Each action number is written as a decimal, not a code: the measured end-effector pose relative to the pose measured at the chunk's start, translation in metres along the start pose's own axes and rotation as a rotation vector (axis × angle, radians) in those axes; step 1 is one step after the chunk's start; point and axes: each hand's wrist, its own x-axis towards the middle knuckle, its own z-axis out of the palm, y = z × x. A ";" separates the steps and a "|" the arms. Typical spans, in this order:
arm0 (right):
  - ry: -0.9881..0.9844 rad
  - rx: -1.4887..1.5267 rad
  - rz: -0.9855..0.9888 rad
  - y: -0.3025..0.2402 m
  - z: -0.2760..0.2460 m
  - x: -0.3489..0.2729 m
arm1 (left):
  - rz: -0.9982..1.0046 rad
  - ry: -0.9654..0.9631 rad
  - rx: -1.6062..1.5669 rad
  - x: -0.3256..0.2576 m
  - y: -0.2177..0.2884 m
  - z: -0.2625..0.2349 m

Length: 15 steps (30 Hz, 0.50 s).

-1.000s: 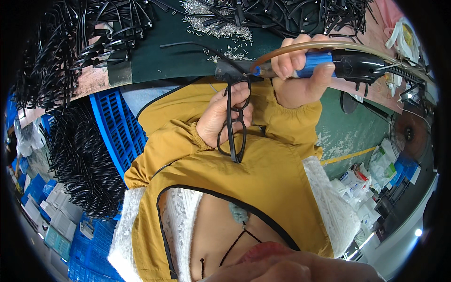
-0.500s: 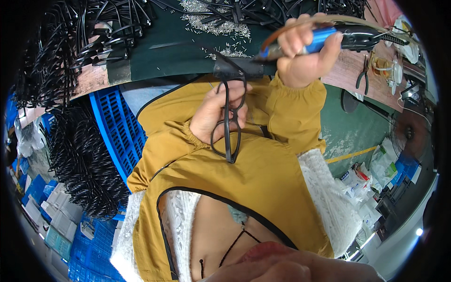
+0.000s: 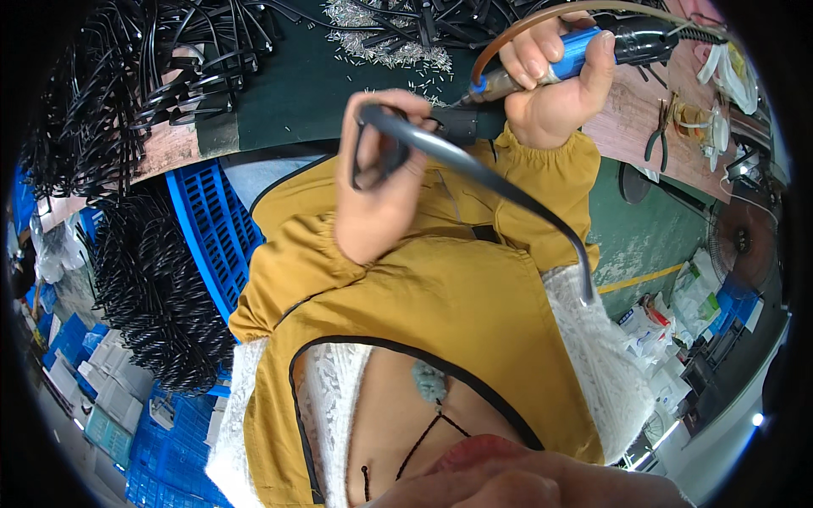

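A black eyeglass frame (image 3: 474,166) is in my left hand (image 3: 381,203), fingers curled round its front. One long temple sweeps out toward the lower right, over the mustard smock. My right hand (image 3: 546,110) is wrapped round an electric screwdriver (image 3: 580,52) with a blue and black body. Its thin tip points left, just above a small dark block (image 3: 457,125) at the table's edge and close to the tips of my left fingers. Tiny metal screws (image 3: 394,46) lie heaped and scattered on the dark green mat (image 3: 305,93) beyond. Whether the tip touches anything I cannot tell.
Black temple pieces (image 3: 169,76) pile up at the far left, with more behind the screws. A blue crate (image 3: 207,229) and a heap of black frames (image 3: 152,296) stand left. Pliers (image 3: 656,140) rest on the right; a fan (image 3: 741,241) stands beyond.
My left hand has lifted and turned the eyeglass frame, swinging its temple toward the lower right. The screwdriver, blurred before, has steadied with its tip beside the left fingers.
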 end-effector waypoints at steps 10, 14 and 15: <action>-0.078 -0.018 0.133 0.003 0.005 -0.009 | 0.087 -0.195 0.535 -0.039 -0.008 -0.016; -0.092 0.007 0.177 0.001 0.000 -0.010 | 0.053 -0.275 0.585 -0.040 -0.001 -0.012; -0.099 -0.031 0.188 0.001 0.000 -0.010 | 0.061 -0.310 0.613 -0.040 0.000 -0.012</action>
